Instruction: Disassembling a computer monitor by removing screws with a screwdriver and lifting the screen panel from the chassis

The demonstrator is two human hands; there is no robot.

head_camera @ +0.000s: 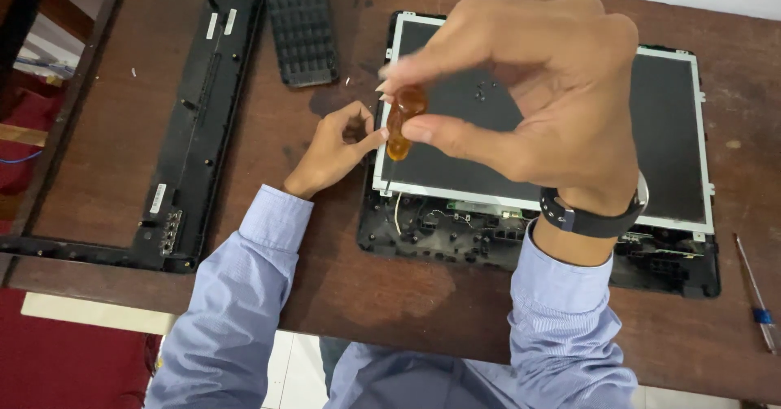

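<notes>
My right hand (533, 100) pinches the amber handle of a small screwdriver (401, 122) held upright over the left edge of an opened flat monitor panel (667, 132). The driver's shaft runs down to the panel's lower left corner. My left hand (335, 148) rests on the wooden table beside that left edge, fingers curled against the metal frame. Whether it holds anything is hidden. The panel lies in its black rear housing (667, 266), with wiring and circuit parts showing along the near side. A dark watch sits on my right wrist.
A black monitor front bezel (199, 132) lies at the left of the brown table (366, 295). A black ribbed plastic part (301, 26) lies at the top centre. A second screwdriver with a blue band (758, 295) rests near the right edge.
</notes>
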